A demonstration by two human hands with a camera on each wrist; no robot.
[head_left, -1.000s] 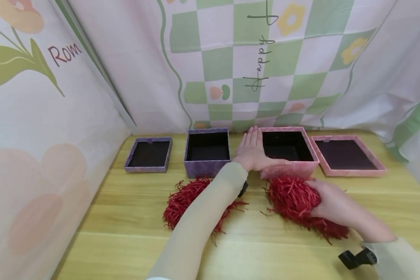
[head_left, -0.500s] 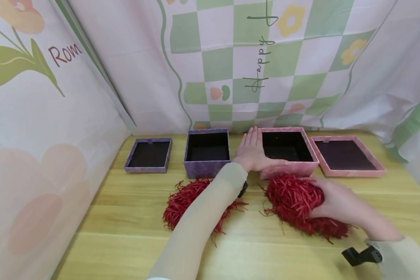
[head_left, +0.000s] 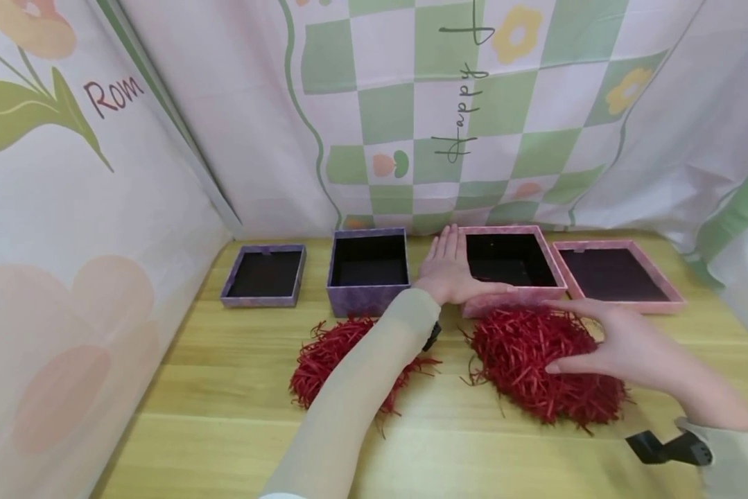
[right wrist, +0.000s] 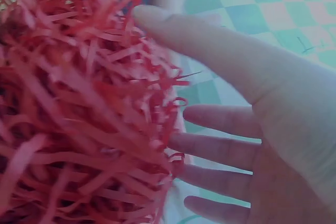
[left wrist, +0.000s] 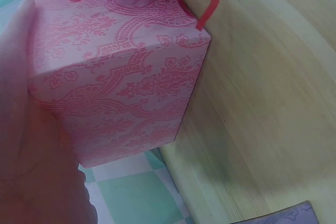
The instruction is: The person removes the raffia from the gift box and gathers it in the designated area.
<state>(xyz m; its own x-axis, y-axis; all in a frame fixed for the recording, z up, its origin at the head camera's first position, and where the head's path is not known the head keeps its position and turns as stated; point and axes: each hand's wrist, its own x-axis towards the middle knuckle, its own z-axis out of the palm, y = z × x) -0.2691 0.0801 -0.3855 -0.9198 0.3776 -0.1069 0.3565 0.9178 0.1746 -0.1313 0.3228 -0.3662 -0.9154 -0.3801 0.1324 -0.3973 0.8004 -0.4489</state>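
Note:
My left hand [head_left: 447, 274] rests against the left side of the pink box [head_left: 514, 299], its fingers straight along the wall and the thumb lying across the front edge. The box's patterned side [left wrist: 126, 87] fills much of the left wrist view. Just in front of that box lies a heap of red shredded paper [head_left: 545, 367]. At its right side is my right hand [head_left: 626, 346], thumb and fingers spread and straight. In the right wrist view the fingers [right wrist: 220, 145] reach the edge of the shreds without curling round them.
A second red shred heap [head_left: 330, 357] lies partly beneath my left forearm. Behind it stands an open purple box [head_left: 367, 301], with a purple lid [head_left: 261, 303] to its left. A pink lid [head_left: 636, 307] lies right of the pink box. Curtains border the wooden table [head_left: 224, 416].
My right hand has loosened from the red shredded paper and drawn back to the right, its fingers spreading. The heap looks broader and looser. My left hand stays on the pink box.

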